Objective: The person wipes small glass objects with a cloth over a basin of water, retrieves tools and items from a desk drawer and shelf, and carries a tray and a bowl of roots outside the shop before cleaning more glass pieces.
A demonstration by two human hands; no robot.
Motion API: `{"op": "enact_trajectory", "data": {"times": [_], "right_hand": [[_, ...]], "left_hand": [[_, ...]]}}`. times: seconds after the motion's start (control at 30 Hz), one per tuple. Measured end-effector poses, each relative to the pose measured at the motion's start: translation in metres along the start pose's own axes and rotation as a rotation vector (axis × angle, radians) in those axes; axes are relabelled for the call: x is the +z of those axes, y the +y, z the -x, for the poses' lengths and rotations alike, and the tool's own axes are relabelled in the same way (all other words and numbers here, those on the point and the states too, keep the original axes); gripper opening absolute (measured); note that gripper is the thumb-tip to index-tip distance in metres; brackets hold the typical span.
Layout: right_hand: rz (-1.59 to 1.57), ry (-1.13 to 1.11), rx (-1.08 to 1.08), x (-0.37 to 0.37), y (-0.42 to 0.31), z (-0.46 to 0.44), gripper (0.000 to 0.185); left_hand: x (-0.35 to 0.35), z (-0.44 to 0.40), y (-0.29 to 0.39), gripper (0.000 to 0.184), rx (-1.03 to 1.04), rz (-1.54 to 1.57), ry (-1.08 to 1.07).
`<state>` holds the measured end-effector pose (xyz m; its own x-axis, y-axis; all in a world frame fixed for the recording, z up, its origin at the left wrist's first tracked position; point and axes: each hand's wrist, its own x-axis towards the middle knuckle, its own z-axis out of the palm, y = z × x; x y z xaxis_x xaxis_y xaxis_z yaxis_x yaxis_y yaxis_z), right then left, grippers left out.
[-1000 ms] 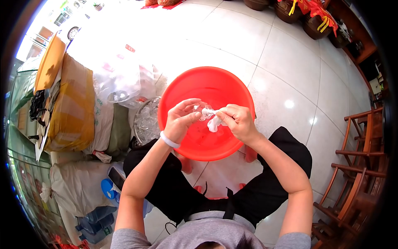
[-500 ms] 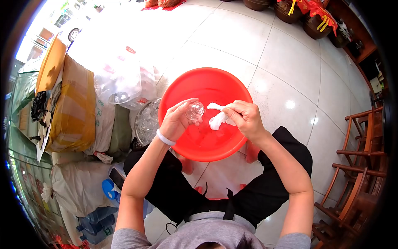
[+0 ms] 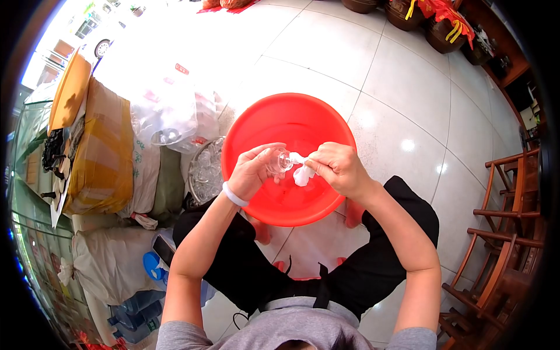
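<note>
White cloth (image 3: 303, 175) now at cup (image 3: 281, 161), left hand (image 3: 249, 174) gripping cup, right hand (image 3: 340, 169) pinching cloth

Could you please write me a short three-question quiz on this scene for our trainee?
1. Multiple choice: what does the left hand hold?
A) a phone
B) a clear cup
C) a blue lid

2. True or false: the white band is on the right wrist.

3. Fill in the blank: the right hand pinches a white cloth above a tub coloured ____.

Key: 1 B; 2 false; 3 red.
</note>
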<state>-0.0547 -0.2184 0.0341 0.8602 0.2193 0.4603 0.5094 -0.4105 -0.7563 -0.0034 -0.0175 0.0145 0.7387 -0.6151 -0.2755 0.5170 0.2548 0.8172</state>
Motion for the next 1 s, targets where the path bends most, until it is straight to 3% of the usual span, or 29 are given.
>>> {"op": "enact_trajectory", "data": {"times": [0.2,0.3,0.37,0.4,0.47,0.6,0.83,1.0], "right_hand": [[0.077,-0.112,-0.044,0.011,0.008,0.005,0.008],[-0.055,-0.117,0.019,0.015,0.011,0.007,0.009],[-0.436,-0.196,0.368,0.018,0.010,0.010,0.013],[-0.438,-0.199,0.368,0.020,0.010,0.011,0.013],[-0.796,-0.067,0.643,0.025,0.012,0.012,0.018],[-0.991,0.069,0.824,0.033,0.015,0.011,0.018],[-1.118,0.148,0.879,0.030,0.019,0.004,0.017],[-1.026,0.042,0.777,0.028,0.016,0.005,0.018]], "left_hand": [[0.004,-0.001,-0.010,0.035,-0.030,-0.165,0.035],[0.005,0.000,-0.011,0.037,-0.097,-0.228,0.055],[0.009,0.001,-0.013,0.040,-0.283,-0.149,0.110],[0.009,0.001,-0.013,0.040,-0.283,-0.147,0.112],[0.007,0.000,-0.014,0.042,-0.290,-0.075,0.063],[0.012,-0.001,-0.010,0.039,-0.101,-0.175,0.158],[0.015,0.003,-0.003,0.028,0.017,-0.109,0.098],[0.007,0.004,-0.001,0.029,-0.099,-0.057,0.071]]}}
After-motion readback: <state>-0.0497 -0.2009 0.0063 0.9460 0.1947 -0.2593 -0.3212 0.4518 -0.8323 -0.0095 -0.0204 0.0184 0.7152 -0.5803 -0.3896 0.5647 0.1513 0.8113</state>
